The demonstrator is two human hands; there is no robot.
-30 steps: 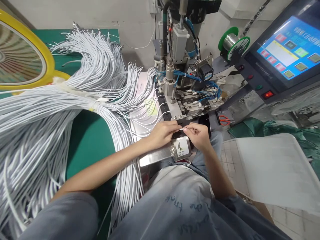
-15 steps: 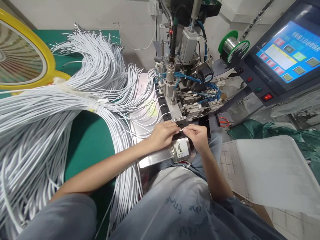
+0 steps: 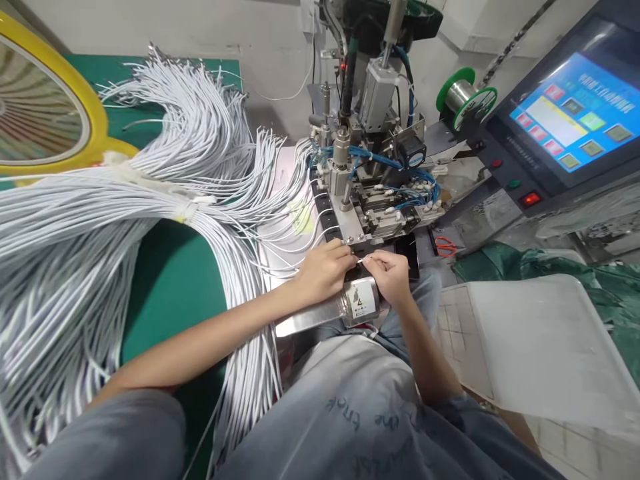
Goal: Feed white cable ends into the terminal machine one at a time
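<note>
At the front edge of the soldering-type machine (image 3: 345,217), my left hand (image 3: 327,270) is closed on a white cable (image 3: 360,261) near its end. My right hand (image 3: 389,273) pinches the tip of that same cable between thumb and fingers, just right of the left hand. The exact cable end is small and partly hidden by the fingertips. Just below the hands sits a metal cylinder with a white label (image 3: 363,300). Several white cables run from the big tied bundle (image 3: 200,180) on the left to the machine's black rail (image 3: 327,213).
A yellow fan (image 3: 97,113) stands at the left on the green table (image 3: 170,280). To the right are a control screen (image 3: 575,113), a wire spool with green flanges (image 3: 460,97), red-handled scissors (image 3: 445,247) and a white plastic bin (image 3: 545,347).
My right hand has shifted slightly left, its fingers closer to my left hand at the cable end. My left hand stays nearly in place. The view has moved a little.
</note>
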